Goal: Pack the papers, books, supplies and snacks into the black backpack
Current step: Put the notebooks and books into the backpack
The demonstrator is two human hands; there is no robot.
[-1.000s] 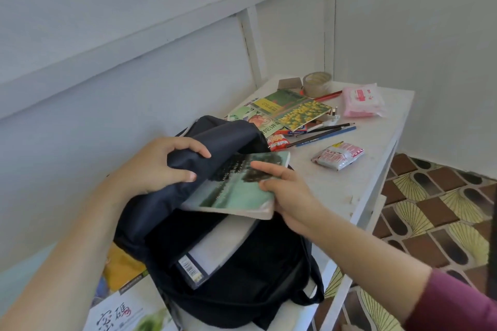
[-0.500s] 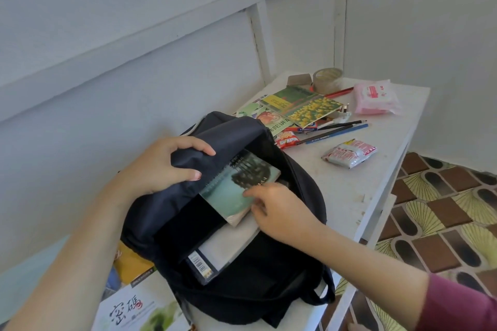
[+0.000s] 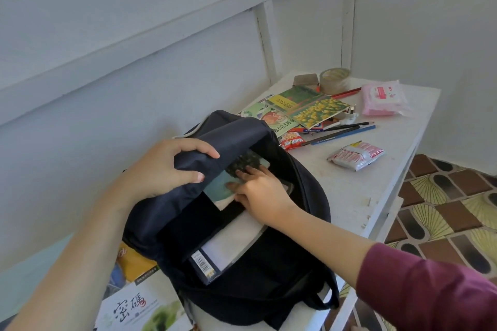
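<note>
Black backpack (image 3: 269, 295) lies on its back at the near end of the white tabletop (image 3: 376, 196), its mouth gaping toward the camera and its cloth slumping wherever nothing props it. It is limp fabric and would likely fold shut if let go, so the sensible hold is the one in use: a bunched handful of the upper flap near the zip edge, lifted to make a tunnel. Loaded with books it will probably turn heavy and saggy, better lifted by its top or straps than by loose cloth. Inside, a large white book (image 3: 228, 247) with a barcode lies flat, stiff enough to serve as a floor. On it a smaller green-covered book (image 3: 217, 188) sits partly under the flap, its far end hidden. More books (image 3: 139, 309) lie at the near left, partly under the backpack, and a fan of booklets (image 3: 309, 107) lies at the far end. The left hand (image 3: 161, 169) grips the flap, fingers curled over the fold and thumb beneath. The right hand (image 3: 261, 193) is inside the mouth, fingers laid fairly straight on the green cover, pressing rather than clasping. Beyond lie a pink tissue pack (image 3: 382, 98), a silver-and-red snack packet (image 3: 355, 156), a small red packet (image 3: 291, 140) just beside the backpack, pencils (image 3: 347, 133) and a tape roll (image 3: 334, 79)
</note>
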